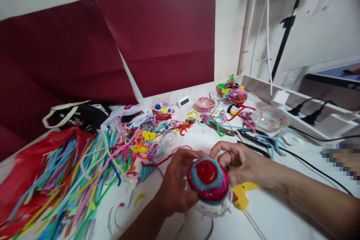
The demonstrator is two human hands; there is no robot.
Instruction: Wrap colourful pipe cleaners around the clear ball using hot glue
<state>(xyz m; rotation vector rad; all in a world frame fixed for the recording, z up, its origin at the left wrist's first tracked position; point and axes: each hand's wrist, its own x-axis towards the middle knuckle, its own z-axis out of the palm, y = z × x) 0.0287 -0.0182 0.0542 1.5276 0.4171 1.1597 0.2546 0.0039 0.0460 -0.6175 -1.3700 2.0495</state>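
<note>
A clear plastic dome (208, 209) is coiled over with red, light-blue and magenta pipe cleaner (206, 180). My left hand (180, 180) is closed round its left side, thumb low at the front. On the opposite side my right hand (239, 161) has its fingers curled against the upper right of the same dome; whether a loose strand end is between them cannot be made out. Below my right wrist lies a yellow glue gun (244, 192) with a pale glue stick (254, 225) pointing towards me.
Many loose pipe cleaners (92, 172) spread from a red plastic bag (12, 174) on the left. Several clear bowls, such as a pink-stained one (206, 104), finished pieces (235, 92) and a small digital clock (183, 101) stand behind. A power strip (312, 122) with cables runs along the right.
</note>
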